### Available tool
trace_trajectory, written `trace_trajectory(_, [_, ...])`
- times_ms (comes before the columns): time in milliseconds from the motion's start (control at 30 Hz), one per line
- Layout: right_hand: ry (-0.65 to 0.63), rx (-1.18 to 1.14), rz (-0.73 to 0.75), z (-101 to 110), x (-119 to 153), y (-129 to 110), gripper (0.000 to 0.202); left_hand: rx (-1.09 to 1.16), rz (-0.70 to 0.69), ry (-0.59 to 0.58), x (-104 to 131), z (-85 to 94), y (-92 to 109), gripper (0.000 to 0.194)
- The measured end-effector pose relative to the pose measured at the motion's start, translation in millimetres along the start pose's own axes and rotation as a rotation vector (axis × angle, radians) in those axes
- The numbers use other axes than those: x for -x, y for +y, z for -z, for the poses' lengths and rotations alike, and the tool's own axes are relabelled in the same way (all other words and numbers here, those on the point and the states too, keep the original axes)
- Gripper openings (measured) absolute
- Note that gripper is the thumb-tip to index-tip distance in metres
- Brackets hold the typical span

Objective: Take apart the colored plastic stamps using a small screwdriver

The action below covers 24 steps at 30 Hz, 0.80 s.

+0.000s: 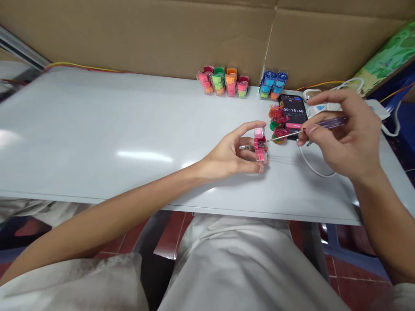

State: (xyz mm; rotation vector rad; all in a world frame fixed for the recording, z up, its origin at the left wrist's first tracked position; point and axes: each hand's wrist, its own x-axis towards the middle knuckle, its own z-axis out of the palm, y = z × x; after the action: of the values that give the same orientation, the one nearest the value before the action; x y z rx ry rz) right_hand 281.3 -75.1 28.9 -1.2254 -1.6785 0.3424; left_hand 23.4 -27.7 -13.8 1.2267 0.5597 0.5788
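Note:
My left hand [235, 151] grips a small pink-and-clear plastic piece [260, 154] between thumb and fingers, just above the white table [97, 129]; its exact kind I cannot make out. A ring-like metallic thing shows at that hand's fingers. Closed around the purple see-through handle of a thin screwdriver [332, 122] is my right hand [346, 134], its index finger raised. The metal shaft points left, and its tip meets the middle of the pink piece. Beyond the shaft lies a pile of red, orange and green plastic parts [278, 119].
Stacks of small colourful plastic pieces [231, 82] line the cardboard wall [145, 39], with blue ones [274, 84] farther right. A phone [293, 108] showing a timer lies beside the pile. White cables [316, 173] and a white power strip [378, 110] occupy the right side.

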Motion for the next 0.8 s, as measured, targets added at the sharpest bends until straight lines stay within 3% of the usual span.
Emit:
trace_trajectory(100, [-0.039, 0.050, -0.012, 1, 2, -5, 0.014, -0.048, -0.025, 0.009, 0, -0.2, -1, 0.093])
trace_trajectory(300, [0.001, 0.055, 0.029, 2, 2, -2, 0.031, -0.159, -0.086, 0.023, 1, -1.2, 2, 0.094])
trace_trajectory(467, [-0.049, 0.016, -0.039, 0, 1, 3, 0.023, -0.193, -0.111, 0.063, 1, -0.2, 3, 0.092])
trace_trajectory(633, [-0.046, -0.032, 0.007, -1, -1, 5, 0.050, -0.223, -0.122, 0.068, -1, 1.8, 2, 0.091])
trace_trajectory(800, [-0.096, -0.020, -0.094, -1, 1, 2, 0.034, -0.233, -0.108, 0.091, -2, 3.3, 3, 0.092])
